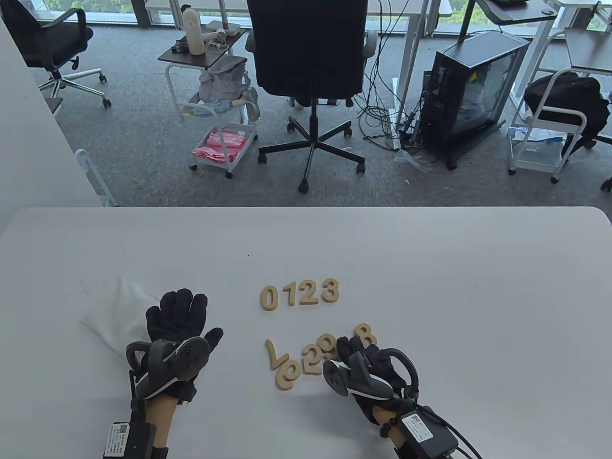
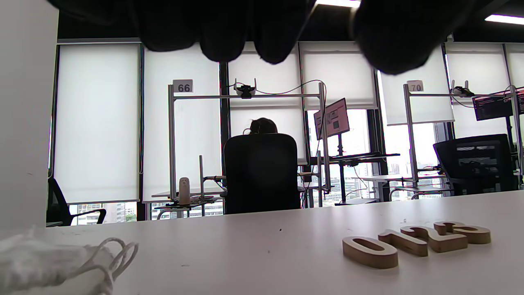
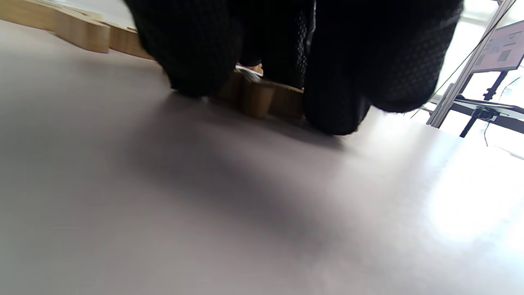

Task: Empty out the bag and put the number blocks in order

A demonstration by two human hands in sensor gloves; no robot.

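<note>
Four blocks point(image 1: 300, 293) already read 0123 on the table point(image 1: 478, 287), so your right hand point(image 1: 366, 366), fingers curled onto the loose pile point(image 1: 306, 358) below, must pick out the 4 while your left hand point(image 1: 179, 318) rests flat by the emptied bag point(image 1: 117, 311).

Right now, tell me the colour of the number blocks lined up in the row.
Light tan, like bare wood; the row of number blocks shows best in the table view.

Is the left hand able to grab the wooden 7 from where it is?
Probably yes. The left hand lies flat on the white bag, and only bare table separates it from the 7.
</note>
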